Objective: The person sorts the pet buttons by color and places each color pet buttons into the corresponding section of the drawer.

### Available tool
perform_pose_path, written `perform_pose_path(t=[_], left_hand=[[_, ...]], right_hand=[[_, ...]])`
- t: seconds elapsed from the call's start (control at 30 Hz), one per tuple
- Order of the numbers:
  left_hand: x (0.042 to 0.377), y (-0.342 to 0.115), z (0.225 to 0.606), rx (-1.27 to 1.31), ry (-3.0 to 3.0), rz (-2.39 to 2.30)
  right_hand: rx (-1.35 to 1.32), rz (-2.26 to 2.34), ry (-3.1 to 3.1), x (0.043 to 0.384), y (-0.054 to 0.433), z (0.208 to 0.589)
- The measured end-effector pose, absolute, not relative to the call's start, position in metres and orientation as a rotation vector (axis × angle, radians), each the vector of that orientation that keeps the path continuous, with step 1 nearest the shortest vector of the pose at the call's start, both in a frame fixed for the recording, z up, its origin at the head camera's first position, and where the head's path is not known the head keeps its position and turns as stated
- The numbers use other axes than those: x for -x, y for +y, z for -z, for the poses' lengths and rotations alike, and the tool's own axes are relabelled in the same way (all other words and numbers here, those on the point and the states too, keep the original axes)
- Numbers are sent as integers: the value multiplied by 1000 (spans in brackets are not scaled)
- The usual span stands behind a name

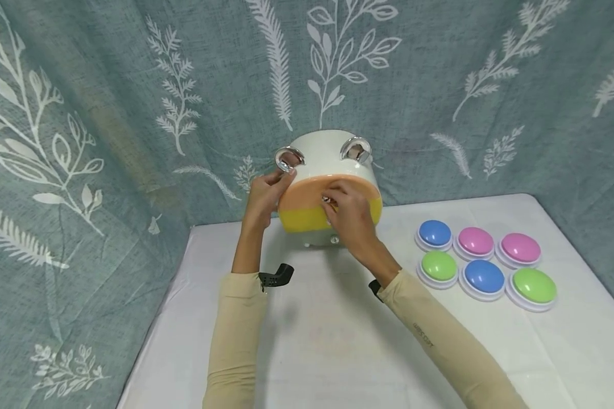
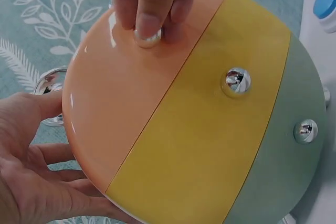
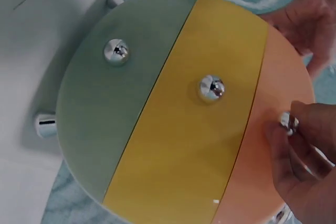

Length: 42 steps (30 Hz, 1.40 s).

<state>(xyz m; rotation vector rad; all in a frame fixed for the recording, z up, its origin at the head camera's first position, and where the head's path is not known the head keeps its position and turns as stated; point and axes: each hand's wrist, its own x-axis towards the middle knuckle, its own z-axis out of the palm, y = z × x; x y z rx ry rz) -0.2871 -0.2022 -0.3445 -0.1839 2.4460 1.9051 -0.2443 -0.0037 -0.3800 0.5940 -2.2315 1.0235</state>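
Here's the round three-panel box (image 1: 319,156), by the tabletop's (image 1: 312,341) far edge, left of its middle, striped front toward the person. And the right hand (image 1: 353,218) has it: thumb and fingers pinched tight around the silver knob (image 3: 289,123) of the orange panel (image 1: 302,193)! Over on the other side, the left hand (image 1: 263,199) grips the white shell's left side, thumb up by one of two silver rings (image 1: 358,140), fingers bent around the curve. Below the orange runs the yellow panel (image 2: 184,156), its knob (image 2: 238,81) untouched, then the green panel (image 3: 86,98) with its own. Silver feet (image 3: 45,125) poke out underneath. Toward the tabletop's right edge, six dome push buttons (image 1: 435,232) line up in two rows: blue, pink, pink at the back; green, blue, green in front. Behind it all hangs a leaf-patterned curtain (image 1: 225,85).
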Motion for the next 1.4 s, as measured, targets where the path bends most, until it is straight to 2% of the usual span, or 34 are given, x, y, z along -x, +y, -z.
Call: perform_pose_path(t=[0.27,0.9,1.4], left_hand=[[289,-195,347,174,2462,-1922],[288,-204,348,135,2470,-1922],[287,-204,354,157,2414,-1905]], right_hand=[[-540,-892,-2216,242,-8,381],[-585,-775,-2194,176,-4,385],[-587,-756,-2151,161,0,391]])
